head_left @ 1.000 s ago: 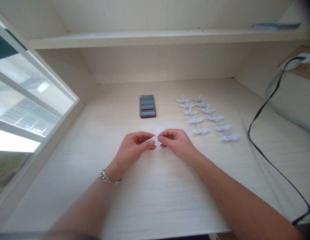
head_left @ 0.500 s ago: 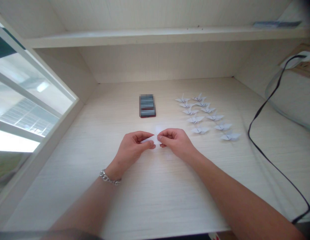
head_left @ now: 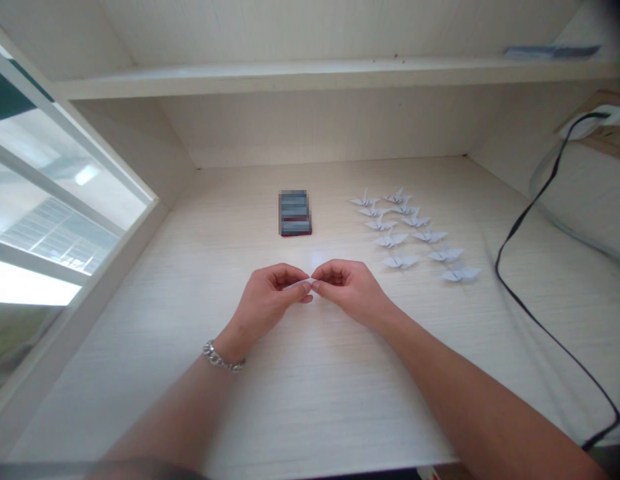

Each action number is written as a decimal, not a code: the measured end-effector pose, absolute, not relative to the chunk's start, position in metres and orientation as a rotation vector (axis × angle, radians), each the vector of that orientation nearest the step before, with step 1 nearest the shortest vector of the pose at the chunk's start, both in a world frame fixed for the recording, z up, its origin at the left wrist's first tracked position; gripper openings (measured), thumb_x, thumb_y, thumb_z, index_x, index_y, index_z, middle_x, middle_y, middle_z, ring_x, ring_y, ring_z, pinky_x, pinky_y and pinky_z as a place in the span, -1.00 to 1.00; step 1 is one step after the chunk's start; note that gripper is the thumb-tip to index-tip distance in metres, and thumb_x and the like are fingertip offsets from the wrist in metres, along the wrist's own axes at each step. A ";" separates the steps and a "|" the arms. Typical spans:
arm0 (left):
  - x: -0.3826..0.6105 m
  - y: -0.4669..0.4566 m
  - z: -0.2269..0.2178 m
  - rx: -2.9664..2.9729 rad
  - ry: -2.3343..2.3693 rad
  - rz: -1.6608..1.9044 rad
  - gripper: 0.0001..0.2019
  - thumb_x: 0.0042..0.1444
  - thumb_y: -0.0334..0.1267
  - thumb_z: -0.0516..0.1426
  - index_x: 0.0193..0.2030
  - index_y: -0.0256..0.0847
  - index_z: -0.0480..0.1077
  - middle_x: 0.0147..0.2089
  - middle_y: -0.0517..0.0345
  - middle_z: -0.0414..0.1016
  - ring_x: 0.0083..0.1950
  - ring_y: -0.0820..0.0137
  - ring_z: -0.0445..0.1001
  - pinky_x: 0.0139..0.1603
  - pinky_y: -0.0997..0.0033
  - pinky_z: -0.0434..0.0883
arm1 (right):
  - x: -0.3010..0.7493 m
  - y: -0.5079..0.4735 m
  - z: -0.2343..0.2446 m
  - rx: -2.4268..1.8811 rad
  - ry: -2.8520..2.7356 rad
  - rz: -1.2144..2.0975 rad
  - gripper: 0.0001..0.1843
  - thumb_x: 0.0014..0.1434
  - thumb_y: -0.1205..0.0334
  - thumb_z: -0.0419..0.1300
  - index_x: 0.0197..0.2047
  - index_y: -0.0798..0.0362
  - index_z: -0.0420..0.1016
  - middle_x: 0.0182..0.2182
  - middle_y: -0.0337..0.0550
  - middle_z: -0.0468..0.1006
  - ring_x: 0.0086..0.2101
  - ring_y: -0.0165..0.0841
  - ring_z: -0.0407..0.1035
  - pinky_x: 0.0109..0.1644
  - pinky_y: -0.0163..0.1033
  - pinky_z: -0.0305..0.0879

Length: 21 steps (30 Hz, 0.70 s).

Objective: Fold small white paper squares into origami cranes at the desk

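Note:
A small piece of white paper (head_left: 300, 284) is pinched between the fingertips of my left hand (head_left: 267, 297) and my right hand (head_left: 347, 288). Much of it is hidden by my fingers, so its exact shape is hard to tell. Both hands hover over the pale wood-grain desk (head_left: 140, 380), with a chain bracelet (head_left: 223, 357) on my left wrist. Beyond my right hand stand several folded white paper cranes (head_left: 400, 262) in loose rows. A dark rectangular pack (head_left: 295, 213), blurred, lies straight ahead of my hands.
A black cable (head_left: 533, 313) runs down the right side of the desk from a white plug (head_left: 587, 125). A cream shelf (head_left: 310, 72) spans the back above the desk, and a window (head_left: 55, 193) borders the left edge.
My fingertips have drawn closer together, and less of the white paper shows between them. The cranes and the dark pack have not moved.

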State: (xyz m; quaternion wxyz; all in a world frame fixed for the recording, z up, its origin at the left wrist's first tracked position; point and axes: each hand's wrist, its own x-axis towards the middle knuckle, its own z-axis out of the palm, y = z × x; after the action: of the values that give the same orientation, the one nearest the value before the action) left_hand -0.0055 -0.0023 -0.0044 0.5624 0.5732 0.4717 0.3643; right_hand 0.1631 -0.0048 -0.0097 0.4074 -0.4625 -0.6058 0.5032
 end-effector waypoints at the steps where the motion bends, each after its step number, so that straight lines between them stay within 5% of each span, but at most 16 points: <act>1: -0.006 -0.002 -0.004 1.339 1.102 0.856 -0.80 -0.05 -0.22 0.22 -0.34 -0.32 0.43 -0.39 0.10 0.50 -0.38 0.41 0.50 -0.32 0.44 0.44 | 0.163 -0.005 -0.010 -1.158 -1.532 1.271 -0.90 -0.02 0.30 0.19 -0.39 0.14 0.49 -0.46 -0.16 0.52 -0.43 -0.40 0.37 -0.36 -0.31 0.28; 10: -0.005 -0.003 -0.004 1.249 1.031 0.964 -0.89 -0.08 -0.33 0.23 -0.38 -0.30 0.43 -0.43 0.14 0.51 -0.39 0.38 0.51 -0.29 0.37 0.47 | 0.161 -0.004 -0.011 -1.060 -1.326 1.405 -0.91 -0.12 0.36 0.25 -0.43 0.13 0.53 -0.59 -0.24 0.48 -0.55 -0.48 0.32 -0.46 -0.34 0.24; 21: -0.004 -0.006 -0.001 1.520 1.183 0.979 -0.86 -0.08 -0.27 0.22 -0.38 -0.29 0.47 -0.39 0.08 0.55 -0.37 0.39 0.51 -0.36 0.48 0.43 | 0.165 -0.001 -0.013 -1.063 -1.370 1.487 -0.79 -0.05 0.18 0.24 -0.36 0.15 0.52 -0.50 -0.16 0.53 -0.46 -0.41 0.39 -0.35 -0.29 0.34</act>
State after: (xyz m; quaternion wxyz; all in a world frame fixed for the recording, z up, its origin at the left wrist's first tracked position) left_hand -0.0042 -0.0064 -0.0013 0.4712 0.6204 0.4828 0.3999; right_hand 0.1652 -0.0007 -0.0128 0.4155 -0.4232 -0.5455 0.5921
